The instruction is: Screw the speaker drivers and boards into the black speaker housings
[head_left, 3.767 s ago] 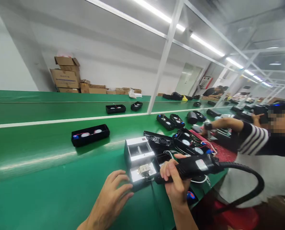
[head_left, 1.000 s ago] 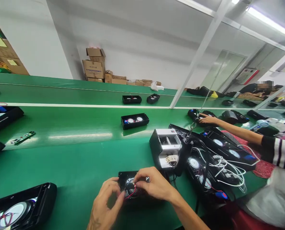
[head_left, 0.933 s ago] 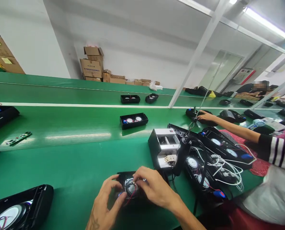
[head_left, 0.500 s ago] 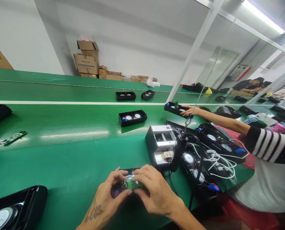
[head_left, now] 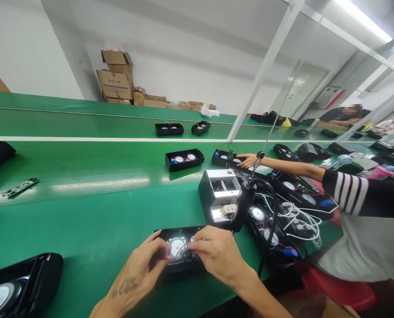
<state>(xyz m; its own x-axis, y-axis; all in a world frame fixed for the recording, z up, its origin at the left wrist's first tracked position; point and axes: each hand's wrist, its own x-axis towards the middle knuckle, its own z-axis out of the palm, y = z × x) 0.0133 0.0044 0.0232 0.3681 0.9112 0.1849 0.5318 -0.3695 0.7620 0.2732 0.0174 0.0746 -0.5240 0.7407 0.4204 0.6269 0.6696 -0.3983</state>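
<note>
A black speaker housing (head_left: 178, 232) with a round silver driver lies open on the green bench right in front of me. My left hand (head_left: 140, 274) rests on its left end, fingers curled and pinching a thin red wire. My right hand (head_left: 216, 258) covers its right end, fingertips pressed together on something small inside that I cannot make out. A black electric screwdriver (head_left: 243, 205) hangs on a cord just right of the housing.
A metal fixture box (head_left: 219, 194) stands behind the housing. More open housings with white wires (head_left: 283, 212) lie to the right. A co-worker's hand (head_left: 248, 160) reaches onto the conveyor belt (head_left: 84, 168). Another housing (head_left: 21, 287) sits at bottom left.
The green circuit board seen between my fingers half a second ago is out of sight; the silver driver shows again. The co-worker's hand moved a housing left along the belt.
</note>
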